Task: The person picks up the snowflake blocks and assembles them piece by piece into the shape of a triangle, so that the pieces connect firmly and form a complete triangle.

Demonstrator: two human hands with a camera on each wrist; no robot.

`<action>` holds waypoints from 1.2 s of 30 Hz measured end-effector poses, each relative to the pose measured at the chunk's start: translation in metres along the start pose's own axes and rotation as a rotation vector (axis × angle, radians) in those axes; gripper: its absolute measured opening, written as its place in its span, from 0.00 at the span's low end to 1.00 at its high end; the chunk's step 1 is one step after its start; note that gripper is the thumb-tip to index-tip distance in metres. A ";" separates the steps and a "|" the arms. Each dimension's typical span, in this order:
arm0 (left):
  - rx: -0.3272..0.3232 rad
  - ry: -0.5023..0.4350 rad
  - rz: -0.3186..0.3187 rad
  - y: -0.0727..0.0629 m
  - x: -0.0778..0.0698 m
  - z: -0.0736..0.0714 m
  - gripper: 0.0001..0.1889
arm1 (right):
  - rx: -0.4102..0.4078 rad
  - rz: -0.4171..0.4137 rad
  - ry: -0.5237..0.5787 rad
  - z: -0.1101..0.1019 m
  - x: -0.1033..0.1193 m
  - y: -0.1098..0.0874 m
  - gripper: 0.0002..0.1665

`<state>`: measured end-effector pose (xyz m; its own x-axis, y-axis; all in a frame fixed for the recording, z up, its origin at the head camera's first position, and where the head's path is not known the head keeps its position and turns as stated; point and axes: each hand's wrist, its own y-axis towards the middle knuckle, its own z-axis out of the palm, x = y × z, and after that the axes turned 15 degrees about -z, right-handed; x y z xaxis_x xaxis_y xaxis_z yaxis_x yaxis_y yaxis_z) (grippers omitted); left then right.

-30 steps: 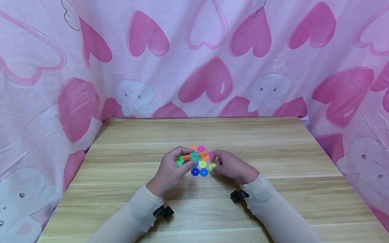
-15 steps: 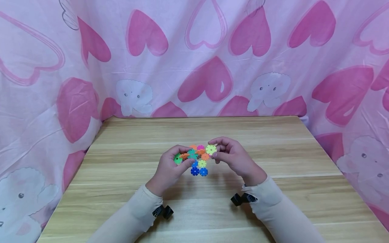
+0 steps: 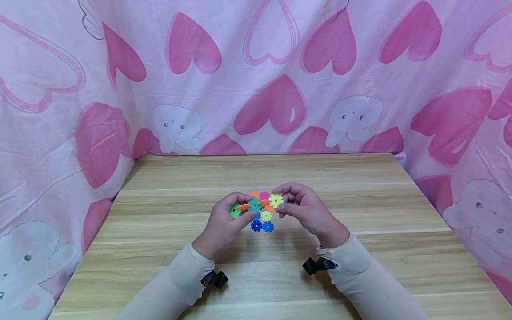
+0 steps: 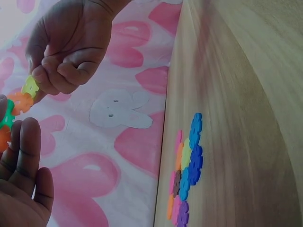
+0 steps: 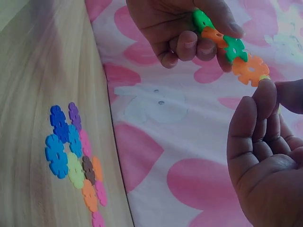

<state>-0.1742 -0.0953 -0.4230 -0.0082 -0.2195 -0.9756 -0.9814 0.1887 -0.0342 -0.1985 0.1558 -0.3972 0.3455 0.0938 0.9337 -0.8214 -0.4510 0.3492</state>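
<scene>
Above the table, my left hand [image 3: 224, 224] pinches a chain of interlocking notched plastic discs between thumb and fingers. The chain alternates green and orange: a green disc [image 5: 203, 20] at one end, then an orange disc [image 5: 214, 37], a teal-green disc [image 5: 234, 48] under the thumb, and another orange disc [image 5: 251, 70]. My right hand [image 3: 310, 213] pinches a yellow disc [image 3: 276, 200] between thumb and index finger. That yellow disc meets the outer orange disc's edge in the left wrist view; fingertips mostly hide it in the right wrist view.
Several loose discs lie flat below the hands on the wooden table [image 3: 256, 275], among them a dark blue disc [image 3: 257, 226], a light blue disc [image 3: 268, 226], a yellow-green disc [image 3: 266, 216] and a pink disc [image 3: 264, 195]. A pink heart-patterned curtain [image 3: 256, 44] borders the table's back and sides.
My right hand picked up the yellow disc from the table's right group, raised it, then brought it slightly left to the chain's end. My left hand stays nearly in place with the chain.
</scene>
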 end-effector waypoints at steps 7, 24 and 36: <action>0.026 0.006 -0.003 -0.002 0.000 0.001 0.13 | 0.001 0.008 -0.021 0.004 0.000 -0.001 0.21; -0.174 -0.042 0.032 0.002 0.001 -0.001 0.18 | 0.028 -0.046 -0.034 0.011 -0.009 0.000 0.21; -0.253 -0.155 0.062 0.004 -0.001 -0.002 0.27 | 0.165 0.008 -0.111 0.016 -0.016 0.002 0.17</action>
<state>-0.1785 -0.0960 -0.4223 -0.0597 -0.0627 -0.9962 -0.9967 -0.0515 0.0629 -0.1984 0.1396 -0.4131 0.3942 -0.0049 0.9190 -0.7423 -0.5913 0.3153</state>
